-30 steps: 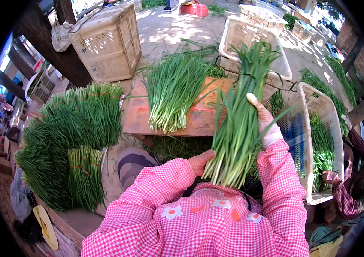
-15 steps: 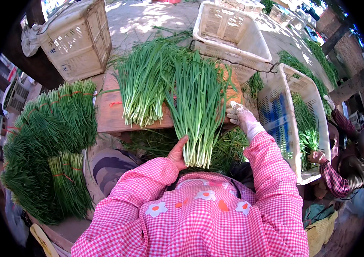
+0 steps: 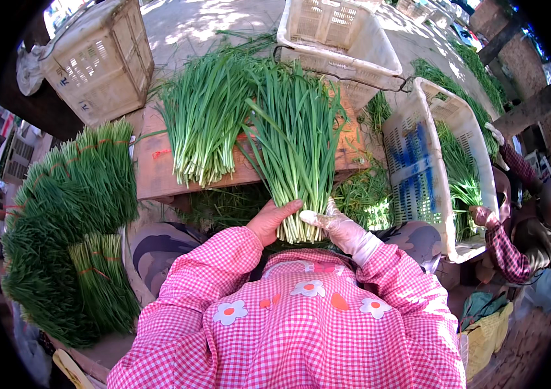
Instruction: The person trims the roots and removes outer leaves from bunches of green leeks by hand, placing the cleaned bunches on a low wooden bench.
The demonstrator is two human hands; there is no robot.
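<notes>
A loose bunch of Chinese chives (image 3: 301,142) lies with its leaves on the wooden board and its pale stem ends jutting over the near edge toward me. My left hand (image 3: 275,219), bare, is wrapped round the stems from the left, thumb on top. From the right, my right hand (image 3: 339,228), in a whitish glove, closes on the same stem ends. Another heap of chives (image 3: 207,123) rests just left of it on the wooden board (image 3: 178,185). The undersides of both hands are hidden.
Tied chive bundles (image 3: 71,214) are stacked at my left. A white crate (image 3: 97,65) stands far left, an open crate (image 3: 340,58) beyond the board. At right, a crate (image 3: 428,175) holds chives; a co-worker's gloved hand (image 3: 481,217) reaches into it. Loose leaves (image 3: 360,201) lie below the board.
My right hand has come in from the right of the board and closed on the stem ends. My left hand stays on the bunch, and the view has shifted slightly.
</notes>
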